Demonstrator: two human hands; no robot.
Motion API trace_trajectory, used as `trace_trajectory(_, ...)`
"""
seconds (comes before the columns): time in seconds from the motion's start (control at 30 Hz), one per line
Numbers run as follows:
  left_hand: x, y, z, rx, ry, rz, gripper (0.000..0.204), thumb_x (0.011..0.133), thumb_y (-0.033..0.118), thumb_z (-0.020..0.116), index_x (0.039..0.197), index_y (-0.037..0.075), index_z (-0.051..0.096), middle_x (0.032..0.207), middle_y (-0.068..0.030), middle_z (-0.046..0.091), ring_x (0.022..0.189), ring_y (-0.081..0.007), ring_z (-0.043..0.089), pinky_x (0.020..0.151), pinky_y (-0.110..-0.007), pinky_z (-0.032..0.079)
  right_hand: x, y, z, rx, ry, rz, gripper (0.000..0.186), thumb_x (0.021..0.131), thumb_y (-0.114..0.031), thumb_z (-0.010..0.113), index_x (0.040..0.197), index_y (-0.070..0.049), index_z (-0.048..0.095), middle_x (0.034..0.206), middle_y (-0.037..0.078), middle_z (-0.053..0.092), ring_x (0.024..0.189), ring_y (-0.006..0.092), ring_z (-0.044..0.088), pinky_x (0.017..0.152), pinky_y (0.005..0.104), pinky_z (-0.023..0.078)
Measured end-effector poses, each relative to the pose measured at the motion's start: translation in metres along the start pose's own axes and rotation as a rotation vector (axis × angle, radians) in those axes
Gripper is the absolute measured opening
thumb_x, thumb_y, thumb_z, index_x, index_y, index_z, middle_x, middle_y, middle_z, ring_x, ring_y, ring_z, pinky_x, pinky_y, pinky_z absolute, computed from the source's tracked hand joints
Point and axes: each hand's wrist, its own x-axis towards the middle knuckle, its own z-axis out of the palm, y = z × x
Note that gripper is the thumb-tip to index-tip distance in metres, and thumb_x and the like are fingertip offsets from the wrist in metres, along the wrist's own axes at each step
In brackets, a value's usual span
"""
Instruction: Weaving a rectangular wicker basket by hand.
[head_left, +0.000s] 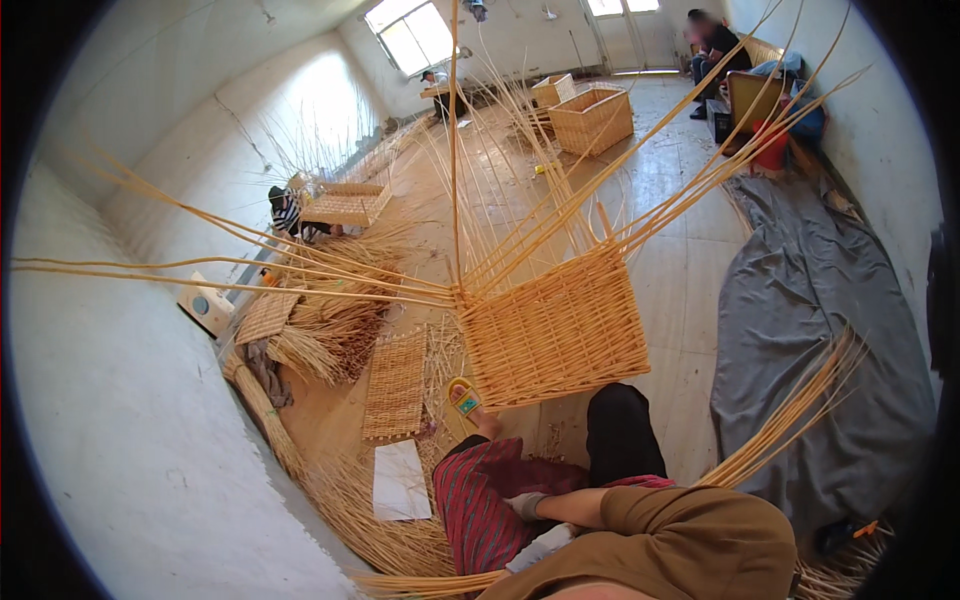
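My right hand (524, 506), in a grey glove, rests against the red striped cloth (490, 490) over my lap; its fingers are too hidden to read. Just below it lies my left hand (545, 548), in a whitish glove, beside a bundle of thin rods (430, 584) at the lower edge. Whether it grips them cannot be made out. More rods (790, 420) fan out past my right sleeve. Beyond my knees stands a woven wicker basket (555, 325), with long unwoven rods spreading upward and sideways from its corners.
Left of my sandalled foot lie a flat woven panel (396, 385), a white sheet (401, 480) and heaped rods (335, 320). A grey cloth (810, 330) covers the floor at right. Farther off are wicker baskets (592, 118), a person in stripes (285, 210) and a seated person (715, 60).
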Motion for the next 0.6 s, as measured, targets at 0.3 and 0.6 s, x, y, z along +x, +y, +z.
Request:
trace_trajectory(0.3, -0.002, -0.005, 0.006, -0.047, 0.006, -0.024, 0.048, 0.102, 0.047, 0.057, 0.131, 0.009, 0.064, 0.116, -0.0187, 0.071, 0.105, -0.0286, 0.069, 0.096, -0.042, 0.053, -0.019, -0.079, -0.118, 0.694, 1.02, -0.439, 0.025, 0.091, -0.007, 0.058, 0.111, -0.008, 0.073, 0.104, 0.016, 0.072, 0.103, 0.0329, 0.069, 0.092, 0.0377, 0.054)
trace_trajectory(0.6, -0.008, -0.006, 0.001, -0.096, 0.102, -0.014, 0.045, 0.103, 0.045, 0.056, 0.128, 0.009, 0.068, 0.115, -0.0174, 0.071, 0.103, -0.0261, 0.069, 0.096, -0.04, 0.053, -0.138, -0.126, -0.179, -0.008, 0.2, -0.642, 0.042, 0.094, -0.035, 0.066, 0.134, -0.024, 0.064, 0.112, 0.007, 0.074, 0.106, 0.0273, 0.07, 0.087, 0.0425, 0.055)
